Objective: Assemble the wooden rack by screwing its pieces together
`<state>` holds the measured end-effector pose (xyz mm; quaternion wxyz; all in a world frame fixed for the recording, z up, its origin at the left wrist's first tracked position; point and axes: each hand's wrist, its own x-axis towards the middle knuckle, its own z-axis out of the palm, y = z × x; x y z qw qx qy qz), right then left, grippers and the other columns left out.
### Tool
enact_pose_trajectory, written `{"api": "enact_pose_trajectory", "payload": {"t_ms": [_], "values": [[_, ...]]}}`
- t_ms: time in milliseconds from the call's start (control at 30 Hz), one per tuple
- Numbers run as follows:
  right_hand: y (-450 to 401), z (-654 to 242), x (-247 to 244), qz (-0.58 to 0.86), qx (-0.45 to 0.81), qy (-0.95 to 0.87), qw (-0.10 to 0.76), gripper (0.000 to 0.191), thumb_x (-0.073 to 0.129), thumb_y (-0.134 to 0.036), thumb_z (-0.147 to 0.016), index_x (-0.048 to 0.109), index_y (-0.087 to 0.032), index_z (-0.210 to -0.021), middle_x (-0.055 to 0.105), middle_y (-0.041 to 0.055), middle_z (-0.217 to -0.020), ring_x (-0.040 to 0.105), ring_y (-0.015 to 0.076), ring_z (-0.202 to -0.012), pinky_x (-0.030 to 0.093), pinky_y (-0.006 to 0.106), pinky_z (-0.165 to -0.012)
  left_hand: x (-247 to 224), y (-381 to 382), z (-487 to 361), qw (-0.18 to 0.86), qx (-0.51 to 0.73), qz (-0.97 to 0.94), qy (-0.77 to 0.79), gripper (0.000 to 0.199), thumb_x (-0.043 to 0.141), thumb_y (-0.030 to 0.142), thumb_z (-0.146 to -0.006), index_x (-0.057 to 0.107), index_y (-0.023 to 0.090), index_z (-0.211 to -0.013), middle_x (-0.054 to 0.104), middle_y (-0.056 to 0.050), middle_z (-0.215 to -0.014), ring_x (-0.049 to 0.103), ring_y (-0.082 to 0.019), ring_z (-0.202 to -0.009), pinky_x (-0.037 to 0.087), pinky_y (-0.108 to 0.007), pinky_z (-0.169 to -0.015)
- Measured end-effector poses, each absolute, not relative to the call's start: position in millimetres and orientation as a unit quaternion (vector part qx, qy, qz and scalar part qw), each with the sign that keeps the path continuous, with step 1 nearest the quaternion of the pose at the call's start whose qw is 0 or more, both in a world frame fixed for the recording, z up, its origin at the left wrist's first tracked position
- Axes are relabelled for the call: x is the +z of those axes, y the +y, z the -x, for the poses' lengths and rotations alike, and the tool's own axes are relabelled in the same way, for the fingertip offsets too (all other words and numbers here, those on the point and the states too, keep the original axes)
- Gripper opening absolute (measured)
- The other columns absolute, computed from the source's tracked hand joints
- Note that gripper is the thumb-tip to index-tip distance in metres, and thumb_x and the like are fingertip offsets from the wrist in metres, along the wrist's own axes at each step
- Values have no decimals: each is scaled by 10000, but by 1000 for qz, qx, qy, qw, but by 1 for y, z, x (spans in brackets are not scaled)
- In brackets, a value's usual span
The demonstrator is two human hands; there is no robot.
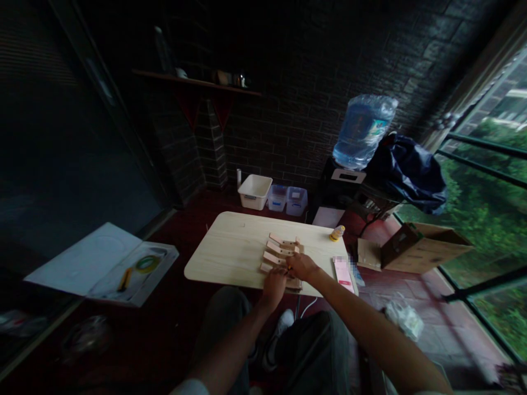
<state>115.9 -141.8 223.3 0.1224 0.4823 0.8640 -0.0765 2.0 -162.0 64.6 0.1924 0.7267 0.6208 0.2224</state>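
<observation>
Several light wooden pieces with dark holes, joined or set side by side as a wooden rack-like assembly (276, 249), lie on the pale wooden table (226, 241). My left hand (274, 286) is at the near side of the assembly, its fingers bent against the wood. Just to its right, my right hand (302, 266) is closed over the assembly's right part, with a small yellow-orange spot at its fingertips. What the fingers pinch is too small and dark to make out. The two hands nearly touch.
A yellow-capped bottle (337, 233) and a pink-white packet (343, 273) lie on the table's right side. An open white case (152, 274) is at the left. Bins (255, 192), a water dispenser (348, 175) and a cardboard box (424, 249) stand beyond.
</observation>
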Motion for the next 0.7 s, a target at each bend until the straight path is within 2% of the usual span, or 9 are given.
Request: {"api": "enact_pose_trajectory", "payload": {"t_ms": [167,433,533,700], "values": [[-129,-126,200,-511,-99,847,112,317,666,-313,-918,720,-111,-1156,731,191,-1197,687,310,-1127,528,356,-925,61,-162,-3,188,231,-729,616,239,553,142,-972,731,168,-1129,734,-97,-1231,643,-216,-1199,448,-352,-1107],[-130,-131,180,-588,-107,798,83,481,653,-419,-941,634,-96,-1296,716,199,-1229,695,284,-1114,547,314,-871,60,-164,-4,186,216,-731,619,264,518,172,-987,722,174,-1155,732,-102,-1227,640,-218,-1192,450,-352,-1096],[-135,-126,186,-573,-104,807,92,422,665,-375,-928,675,-88,-1237,715,213,-1224,695,297,-1111,552,316,-855,62,-165,-4,174,212,-737,618,262,536,154,-969,718,182,-1155,732,-92,-1227,637,-219,-1199,447,-361,-1103],[-141,-117,203,-498,-92,856,103,256,662,-236,-880,754,-119,-1088,756,179,-1147,697,304,-1094,542,344,-902,66,-167,-4,168,196,-731,632,261,512,173,-990,718,165,-1150,730,-116,-1218,646,-217,-1182,462,-341,-1060]]}}
